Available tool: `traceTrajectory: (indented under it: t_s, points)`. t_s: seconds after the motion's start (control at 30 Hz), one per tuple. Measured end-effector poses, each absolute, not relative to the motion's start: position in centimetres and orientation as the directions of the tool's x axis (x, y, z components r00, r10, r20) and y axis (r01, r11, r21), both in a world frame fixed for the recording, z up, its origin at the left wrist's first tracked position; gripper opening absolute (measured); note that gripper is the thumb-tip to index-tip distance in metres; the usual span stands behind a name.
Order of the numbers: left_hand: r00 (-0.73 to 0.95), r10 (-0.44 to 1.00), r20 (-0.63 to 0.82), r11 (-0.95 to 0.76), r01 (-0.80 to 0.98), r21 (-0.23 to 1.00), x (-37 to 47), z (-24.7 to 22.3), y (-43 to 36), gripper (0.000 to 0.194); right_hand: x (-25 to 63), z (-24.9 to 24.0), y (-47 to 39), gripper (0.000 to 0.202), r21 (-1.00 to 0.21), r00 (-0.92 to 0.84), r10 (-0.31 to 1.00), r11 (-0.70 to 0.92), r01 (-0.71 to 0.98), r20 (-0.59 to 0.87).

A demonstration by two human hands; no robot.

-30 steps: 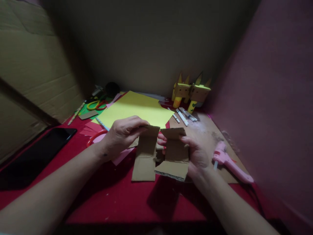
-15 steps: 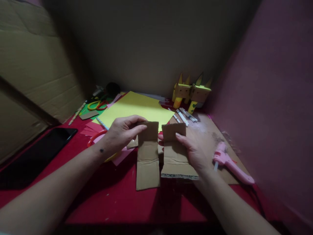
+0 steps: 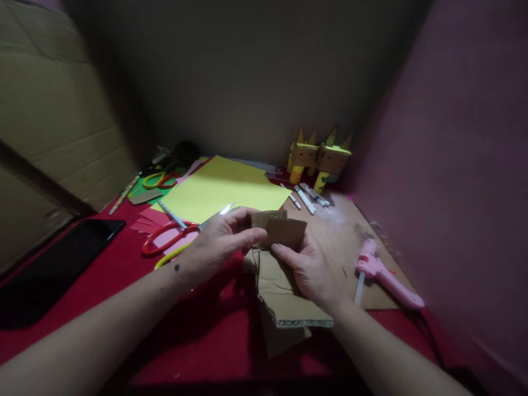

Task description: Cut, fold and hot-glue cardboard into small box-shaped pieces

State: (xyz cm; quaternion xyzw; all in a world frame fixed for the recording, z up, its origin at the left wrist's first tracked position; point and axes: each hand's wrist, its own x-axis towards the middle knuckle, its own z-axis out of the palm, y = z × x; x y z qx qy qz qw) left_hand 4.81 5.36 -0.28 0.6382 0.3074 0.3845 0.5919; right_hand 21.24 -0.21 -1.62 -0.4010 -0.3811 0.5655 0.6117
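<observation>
Two folded brown cardboard pieces overlap between my hands, above the red table. The front cardboard piece (image 3: 284, 300) shows its corrugated edge toward me and lies over the other cardboard piece (image 3: 284, 342), which sticks out below it. My left hand (image 3: 231, 236) pinches the upper left edge of the pieces, thumb in front. My right hand (image 3: 309, 269) grips them from the right, its thumb lying on the front piece and its other fingers hidden behind. Just left of my left hand lie scissors (image 3: 154, 236) with red and yellow handles, partly covered by my hand and wrist.
Yellow paper (image 3: 223, 187) lies behind my hands. A pink glue gun (image 3: 379, 269) rests at right on a cardboard sheet (image 3: 350, 231), with several markers (image 3: 305, 199) farther back. Two yellow-and-cardboard animal figures (image 3: 303, 157) stand at the back. A black phone-like slab (image 3: 61, 269) lies left.
The two cardboard pieces were side by side with a gap; now they overlap. My left hand has moved right, and the scissors behind it show more fully.
</observation>
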Motion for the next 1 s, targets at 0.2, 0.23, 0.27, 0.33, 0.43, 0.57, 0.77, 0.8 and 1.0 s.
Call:
traceTrajectory:
  t_s: [0.2, 0.23, 0.27, 0.33, 0.43, 0.57, 0.77, 0.8, 1.0]
  points:
    - [0.45, 0.88, 0.155, -0.285, 0.238, 0.928, 6.2, -0.1, 3.4, 0.014, 21.2, -3.1, -0.4, 0.055, -0.952, 0.044, 0.991, 0.134, -0.275, 0.127]
    - [0.44, 0.884, 0.159, -0.299, 0.271, 0.915, 6.4, 0.0, 3.1, 0.013, 21.1, -3.3, -0.4, 0.059, -0.955, 0.023, 0.991, 0.135, -0.265, 0.134]
    - [0.43, 0.889, 0.159, -0.302, 0.288, 0.909, 6.6, 0.1, 2.8, 0.012, 21.1, -3.4, -0.5, 0.062, -0.956, 0.007, 0.99, 0.138, -0.259, 0.141]
    - [0.425, 0.892, 0.155, -0.296, 0.289, 0.91, 6.7, 0.2, 2.3, 0.011, 21.0, -3.5, -0.5, 0.063, -0.958, -0.012, 0.989, 0.137, -0.251, 0.145]
    - [0.453, 0.87, 0.194, -0.327, 0.237, 0.915, 6.8, 0.2, 2.1, 0.013, 21.0, -3.5, -0.5, 0.068, -0.961, -0.036, 0.99, 0.121, -0.251, 0.134]
    - [0.463, 0.853, 0.241, -0.36, 0.189, 0.914, 6.8, -0.5, 2.1, 0.019, 21.0, -3.4, -0.6, 0.07, -0.962, -0.083, 0.986, 0.12, -0.247, 0.144]
    - [0.434, 0.862, 0.262, -0.355, 0.148, 0.923, 7.0, -1.4, 2.2, 0.022, 21.2, -2.5, -0.9, 0.042, -0.962, -0.079, 0.966, 0.235, -0.14, 0.248]
    - [0.428, 0.862, 0.272, -0.361, 0.142, 0.922, 7.1, -1.4, 2.2, 0.021, 21.2, -2.4, -1.0, 0.044, -0.959, -0.082, 0.964, 0.24, -0.149, 0.254]
    - [0.409, 0.856, 0.317, -0.401, 0.137, 0.906, 6.9, -1.3, 2.5, 0.021, 20.9, -3.1, -1.6, 0.043, -0.961, -0.091, 0.972, 0.195, -0.196, 0.216]
